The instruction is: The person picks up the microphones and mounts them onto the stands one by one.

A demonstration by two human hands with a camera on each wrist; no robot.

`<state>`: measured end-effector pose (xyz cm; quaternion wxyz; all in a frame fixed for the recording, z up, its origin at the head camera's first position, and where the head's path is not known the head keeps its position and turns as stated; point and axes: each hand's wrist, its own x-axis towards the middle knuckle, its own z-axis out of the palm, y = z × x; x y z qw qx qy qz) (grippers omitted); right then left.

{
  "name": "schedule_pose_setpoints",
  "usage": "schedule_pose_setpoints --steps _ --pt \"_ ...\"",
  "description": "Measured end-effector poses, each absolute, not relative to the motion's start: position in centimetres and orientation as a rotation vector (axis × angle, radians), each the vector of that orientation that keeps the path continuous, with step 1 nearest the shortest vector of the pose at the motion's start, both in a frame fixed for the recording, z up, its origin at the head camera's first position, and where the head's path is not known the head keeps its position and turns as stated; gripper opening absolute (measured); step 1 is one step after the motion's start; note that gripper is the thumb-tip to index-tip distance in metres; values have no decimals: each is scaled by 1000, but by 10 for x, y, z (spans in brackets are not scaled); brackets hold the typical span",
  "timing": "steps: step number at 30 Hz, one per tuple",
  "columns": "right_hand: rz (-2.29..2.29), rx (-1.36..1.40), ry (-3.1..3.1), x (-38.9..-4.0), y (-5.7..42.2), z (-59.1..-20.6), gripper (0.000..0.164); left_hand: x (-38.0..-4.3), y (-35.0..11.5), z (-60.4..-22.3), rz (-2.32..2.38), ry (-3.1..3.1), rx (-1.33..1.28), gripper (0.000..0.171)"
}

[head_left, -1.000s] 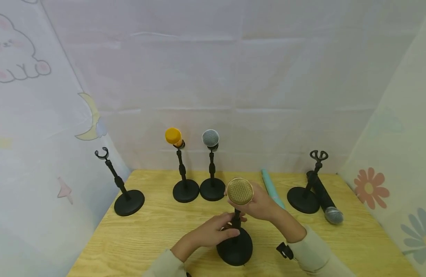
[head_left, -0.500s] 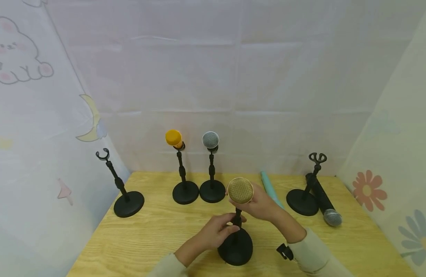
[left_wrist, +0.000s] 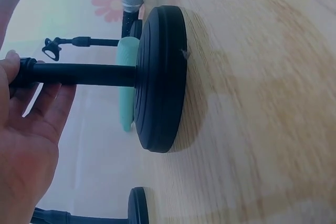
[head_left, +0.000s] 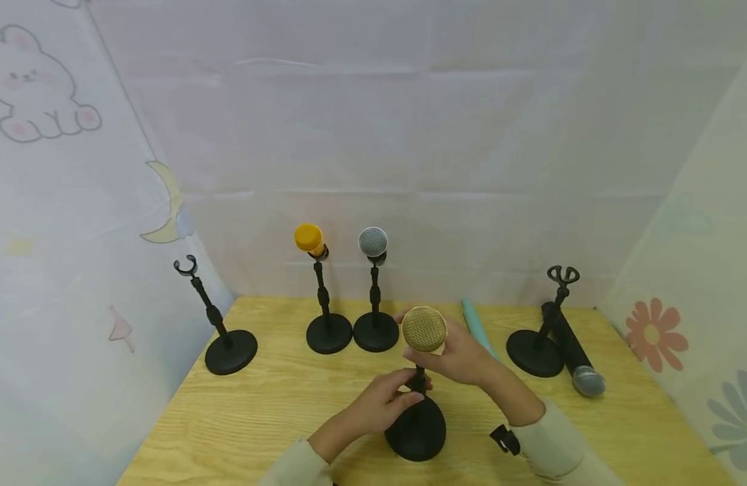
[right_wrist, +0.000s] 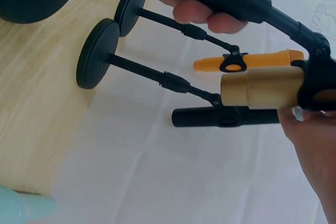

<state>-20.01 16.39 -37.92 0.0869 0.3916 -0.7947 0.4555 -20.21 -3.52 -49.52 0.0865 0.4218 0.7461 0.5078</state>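
Note:
In the head view, a gold microphone (head_left: 424,329) points its mesh head at me. My right hand (head_left: 461,354) holds it near the head. The right wrist view shows the gold microphone's body (right_wrist: 268,88) seated in the black clip (right_wrist: 315,85) at the top of a stand. Lower down, my left hand (head_left: 382,405) grips the pole of that microphone stand, with the fingers round its thicker joint. The stand's round black base (head_left: 417,432) rests upright on the table, as the left wrist view of the base (left_wrist: 163,80) also shows.
Behind stand an orange microphone (head_left: 309,239) and a silver-headed microphone (head_left: 373,241), each on a stand. Bare stands are at the left (head_left: 230,351) and right (head_left: 534,352). A black microphone (head_left: 573,351) and a mint-green microphone-like stick (head_left: 478,325) lie on the wooden table (head_left: 258,418).
The head view has shifted slightly. Both hands stay where they were, on the gold microphone and the stand's pole, with hardly any movement.

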Motion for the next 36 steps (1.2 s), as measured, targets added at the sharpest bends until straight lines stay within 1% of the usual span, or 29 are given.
schedule_pose_setpoints --steps 3,4,6,7,11,15,16,19,21,22,24,27,36 --pt "1279 1116 -2345 -197 172 -378 73 -203 -35 -495 1520 2217 1243 27" --pt "1249 1093 -2330 -195 176 -379 77 -204 -35 -494 1520 2217 1237 27" --pt "1179 1055 -2270 -193 185 -383 75 -204 -35 -493 1519 2213 1231 28" --pt "1136 1030 -2237 -192 189 -387 69 -204 -35 -493 1516 2214 1229 29" --pt "962 909 -2192 -182 204 -408 34 -204 -35 -489 1494 2225 1243 31" --pt "910 857 -2572 -168 213 -435 9 -203 -37 -487 1476 2231 1257 32" --pt "915 848 -2712 -165 213 -442 13 -202 -38 -487 1478 2227 1256 33" --pt "918 829 -3030 -157 205 -462 44 -200 -40 -487 1492 2224 1256 35" --pt "912 820 -3117 -155 196 -473 64 -198 -40 -488 1514 2235 1250 38" --pt "902 821 -3133 -154 192 -477 72 -197 -40 -488 1531 2244 1244 39" --pt "874 836 -3140 -152 185 -484 81 -196 -37 -489 1565 2280 1222 42" --pt "781 883 -3120 -151 180 -490 89 -195 -33 -490 1624 2324 1165 41" --pt "629 978 -3082 -151 178 -502 90 -193 -27 -489 1664 2411 1086 30"
